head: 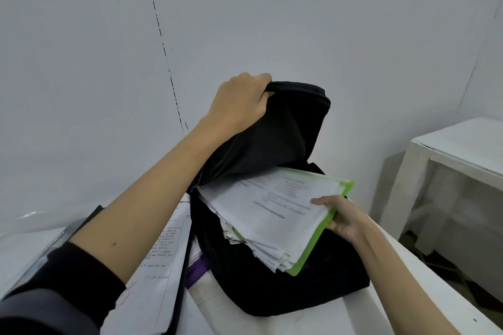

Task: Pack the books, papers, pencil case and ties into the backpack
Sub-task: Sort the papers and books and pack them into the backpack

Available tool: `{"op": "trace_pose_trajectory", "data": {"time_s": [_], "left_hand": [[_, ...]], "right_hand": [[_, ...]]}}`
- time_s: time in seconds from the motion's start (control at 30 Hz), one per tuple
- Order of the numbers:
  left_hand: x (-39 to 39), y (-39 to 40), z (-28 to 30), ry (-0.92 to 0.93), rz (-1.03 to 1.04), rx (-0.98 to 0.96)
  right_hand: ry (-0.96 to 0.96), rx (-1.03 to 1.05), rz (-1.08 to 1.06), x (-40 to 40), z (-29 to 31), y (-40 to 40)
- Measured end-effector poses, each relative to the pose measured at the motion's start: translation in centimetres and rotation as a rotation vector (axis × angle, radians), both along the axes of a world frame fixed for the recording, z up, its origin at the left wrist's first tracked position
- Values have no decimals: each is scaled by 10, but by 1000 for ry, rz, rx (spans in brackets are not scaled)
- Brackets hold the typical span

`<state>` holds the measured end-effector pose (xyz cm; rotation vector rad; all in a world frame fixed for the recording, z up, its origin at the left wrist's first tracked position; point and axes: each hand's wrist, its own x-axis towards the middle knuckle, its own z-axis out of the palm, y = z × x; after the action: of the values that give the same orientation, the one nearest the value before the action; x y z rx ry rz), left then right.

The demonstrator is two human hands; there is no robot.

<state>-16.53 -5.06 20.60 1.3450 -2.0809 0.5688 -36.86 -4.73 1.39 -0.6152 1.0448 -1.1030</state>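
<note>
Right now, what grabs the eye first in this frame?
The black backpack at centre, its top flap held up by the left hand. Next, the stack of printed papers on a bright green folder, pinched at its right edge by the right hand and angled into the bag's opening. At lower left, a handwritten notebook page lies beside the bag on the white table.
</note>
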Motion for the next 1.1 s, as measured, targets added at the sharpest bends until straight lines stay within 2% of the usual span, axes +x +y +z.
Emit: {"op": "trace_pose_trajectory", "data": {"time_s": [0.17,0.27,0.37,0.43,0.53,0.63,0.83,0.97,1.03,1.1], "left_hand": [[11,1,8,77,-17,-30],[11,4,14,107,-52,-55],[1,8,14,71,-76,-48],[-5,7,10,33,-82,-30],[-8,4,6,17,-79,-16],[-7,0,6,45,-85,-14],[-12,-5,2,71,-111,-5],[-19,-8,0,87,-118,23],[-21,-7,-2,81,-117,32],[-18,-5,-5,69,-112,31]], "right_hand": [[-182,-11,-224,10,-22,19],[-220,19,-281,30,-30,20],[-252,68,-225,63,-32,4],[-170,93,-163,79,-28,-8],[-48,76,-93,77,-26,-20],[-43,59,-13,60,-27,-19],[-81,78,-63,66,-30,-23],[43,40,-29,71,-23,-20],[236,-14,88,61,-21,-12],[508,-64,151,45,-23,-5]]}}
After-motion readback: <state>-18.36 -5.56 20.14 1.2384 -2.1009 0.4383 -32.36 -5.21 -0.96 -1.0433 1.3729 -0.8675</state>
